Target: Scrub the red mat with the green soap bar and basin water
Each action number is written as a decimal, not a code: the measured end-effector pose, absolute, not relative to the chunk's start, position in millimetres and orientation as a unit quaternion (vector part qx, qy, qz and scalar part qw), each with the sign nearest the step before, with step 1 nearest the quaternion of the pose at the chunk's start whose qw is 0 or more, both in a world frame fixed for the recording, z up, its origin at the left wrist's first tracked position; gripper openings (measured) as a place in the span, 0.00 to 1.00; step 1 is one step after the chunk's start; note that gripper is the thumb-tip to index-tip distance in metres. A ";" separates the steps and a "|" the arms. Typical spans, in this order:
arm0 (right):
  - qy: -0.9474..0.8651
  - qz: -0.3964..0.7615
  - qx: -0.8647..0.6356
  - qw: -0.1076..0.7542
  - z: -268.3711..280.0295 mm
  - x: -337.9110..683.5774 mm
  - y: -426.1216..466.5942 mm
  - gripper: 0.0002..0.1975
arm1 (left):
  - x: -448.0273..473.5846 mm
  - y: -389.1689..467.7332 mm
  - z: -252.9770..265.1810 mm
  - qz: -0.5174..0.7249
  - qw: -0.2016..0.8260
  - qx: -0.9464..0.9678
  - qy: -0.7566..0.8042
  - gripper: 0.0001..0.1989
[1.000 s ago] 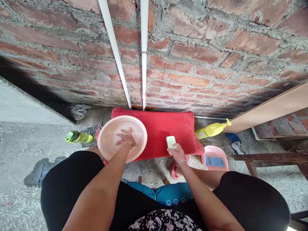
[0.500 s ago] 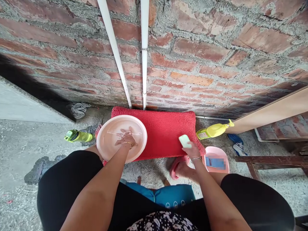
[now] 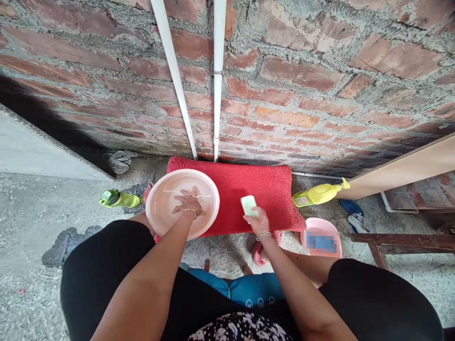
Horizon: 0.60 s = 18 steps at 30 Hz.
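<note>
Head camera, and there's the low, red, nubbly-fabric-covered counter (image 3: 245, 180), pushed up close to a rough brick wall (image 3: 284, 92) thick with grey mortar! Two slim white pipes (image 3: 218, 71) run down that wall to just behind the counter's back edge. At the counter's left end sits a round, pale pink plastic basin (image 3: 216, 203) of water, and in goes the left hand (image 3: 189, 203), grip spread wide, fingers fanned under the surface. Over to the right hand (image 3: 259, 220): its grip is pinching a pale green, rounded rectangular block (image 3: 248, 205) above the red fabric, well apart from the basin!

Out on the grey concrete floor (image 3: 21, 232), a translucent green bottle (image 3: 122, 199) on the left, with a bundle of grey cloth (image 3: 122, 161) behind it. On the right, a yellow pump bottle (image 3: 316, 194) close by the counter's edge, and a smaller pink tub (image 3: 322, 223) nearer the person, its contents blurred. Far right, a dark brown wooden frame (image 3: 401, 240) and a smooth beige panel (image 3: 401, 163).
</note>
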State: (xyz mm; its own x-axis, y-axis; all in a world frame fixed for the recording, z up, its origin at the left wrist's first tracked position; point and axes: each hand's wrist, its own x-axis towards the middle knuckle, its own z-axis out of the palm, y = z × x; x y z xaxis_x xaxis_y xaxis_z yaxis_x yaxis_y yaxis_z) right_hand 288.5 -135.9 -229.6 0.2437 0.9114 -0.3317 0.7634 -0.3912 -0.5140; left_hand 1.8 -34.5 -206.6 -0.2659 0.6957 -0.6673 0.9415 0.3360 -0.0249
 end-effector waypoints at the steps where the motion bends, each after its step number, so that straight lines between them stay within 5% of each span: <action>1: -0.564 0.307 -0.761 0.094 -227.2 268.9 -131.9 0.22 | 1.6 -34.5 -206.7 -0.217 0.287 0.534 0.765 0.72; 7: -0.702 0.283 -0.647 -0.094 -204.7 211.7 -116.8 0.21 | 2.7 -31.9 -208.4 -0.225 0.294 0.529 0.764 0.73; 18: -0.767 0.270 -0.575 -0.091 -217.0 215.9 -103.4 0.33 | 3.4 -30.7 -207.9 -0.248 0.287 0.527 0.761 0.73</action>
